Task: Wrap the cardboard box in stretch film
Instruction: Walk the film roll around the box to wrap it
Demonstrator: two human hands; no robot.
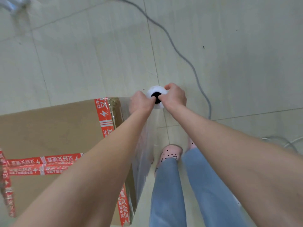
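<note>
A large brown cardboard box (54, 128) sealed with red printed tape stands on the floor at the lower left. Just past its far right corner I hold a roll of clear stretch film (157, 91) upright, seen end-on with its dark core. My left hand (141, 101) grips the roll's left side with the thumb hooked into the core. My right hand (175, 95) grips the right side, thumb also in the core. A sheet of film (144, 154) stretches from the roll down along the box's right side.
A grey cable (185, 58) snakes over the pale tiled floor from the top centre to the right of the roll. More cable loops lie at the right edge (285, 141). My legs in blue jeans and pink slippers (171, 153) stand beside the box's right side.
</note>
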